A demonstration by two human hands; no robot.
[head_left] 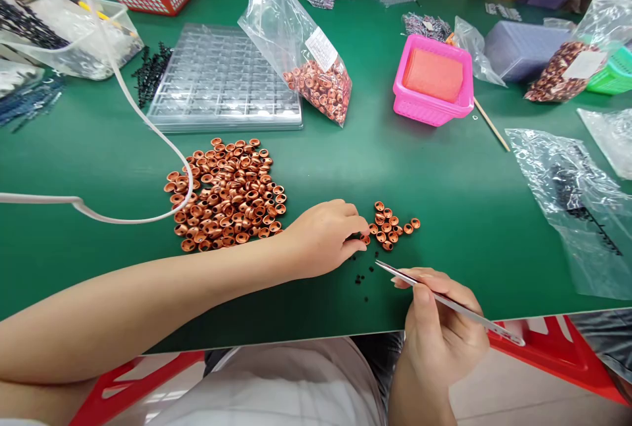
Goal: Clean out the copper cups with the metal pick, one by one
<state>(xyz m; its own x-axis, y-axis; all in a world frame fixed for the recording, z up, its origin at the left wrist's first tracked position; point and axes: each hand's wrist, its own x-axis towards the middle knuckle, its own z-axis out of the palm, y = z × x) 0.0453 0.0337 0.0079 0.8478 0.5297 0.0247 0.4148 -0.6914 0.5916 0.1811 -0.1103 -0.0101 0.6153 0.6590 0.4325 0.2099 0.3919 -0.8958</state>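
My left hand (330,238) reaches across the table with thumb and fingers curled round a small copper-coloured cup (365,239) with a hole in it. That cup lies at the left edge of a small group of the same cups (388,225). Pinched between thumb and fingers of my right hand (442,327) is a pair of metal tweezers (459,309), its tips pointing left. Several tiny black pieces (359,278) are scattered on the green table beneath the tips. I cannot make out anything between the tweezer tips. A large pile of copper cups (230,195) lies left of my hands.
Behind the pile sits a stack of clear plastic trays (197,83), with a bag of copper cups (320,87) against it. A pink basket (433,110) and a wooden stick (492,125) are farther right. A white cable (133,100) loops over the left side. Other people's hands work opposite.
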